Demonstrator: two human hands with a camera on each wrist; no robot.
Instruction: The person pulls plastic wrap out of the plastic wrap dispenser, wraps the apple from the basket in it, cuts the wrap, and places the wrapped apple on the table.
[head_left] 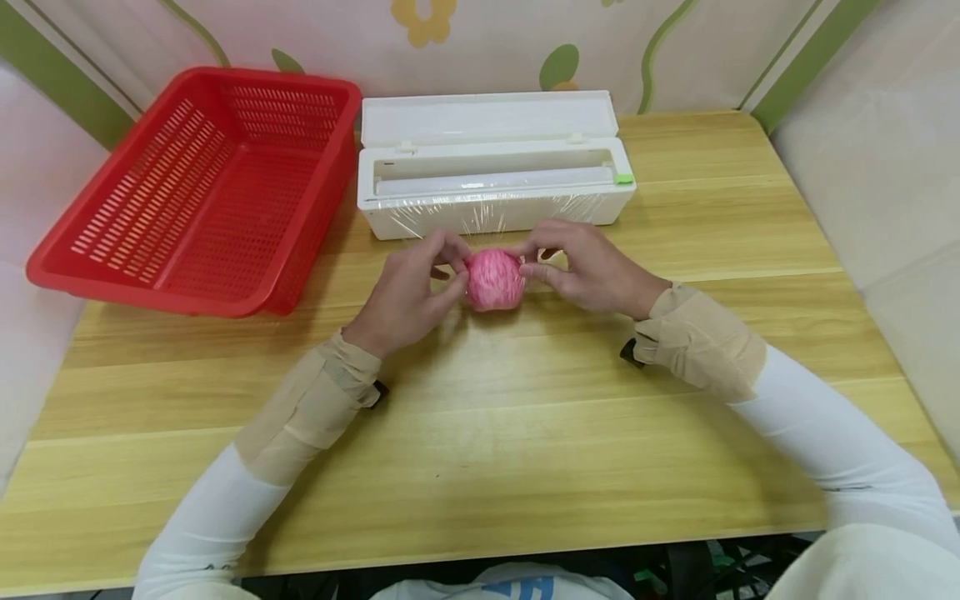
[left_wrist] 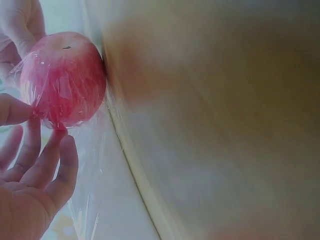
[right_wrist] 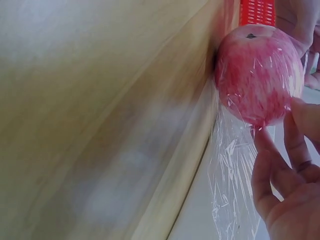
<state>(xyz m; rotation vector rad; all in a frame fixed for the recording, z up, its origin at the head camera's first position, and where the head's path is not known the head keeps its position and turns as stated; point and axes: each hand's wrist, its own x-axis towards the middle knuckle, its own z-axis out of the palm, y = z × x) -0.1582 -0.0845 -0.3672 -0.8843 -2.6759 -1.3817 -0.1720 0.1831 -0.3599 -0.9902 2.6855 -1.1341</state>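
A pink-red apple point(head_left: 495, 283) sits on the wooden table between both hands, with clear cling film point(right_wrist: 232, 167) drawn over it. Film stretches from the apple back to the white dispenser box point(head_left: 480, 223). On the apple's left side, my left hand point(head_left: 408, 293) pinches the film between thumb and fingers. My right hand point(head_left: 592, 271) pinches film in the same way on the right side. Both wrist views show the fingertips right at the apple's skin, where the film bunches into creases. The other fingers of each hand are loosely bent under the film.
The dispenser's lid point(head_left: 487, 119) is raised, showing a film roll point(head_left: 495, 181) inside and a green piece point(head_left: 623, 179) at its right end. A red perforated basket point(head_left: 277, 287) stands at the left. Behind the table point(head_left: 480, 467) hangs a patterned curtain.
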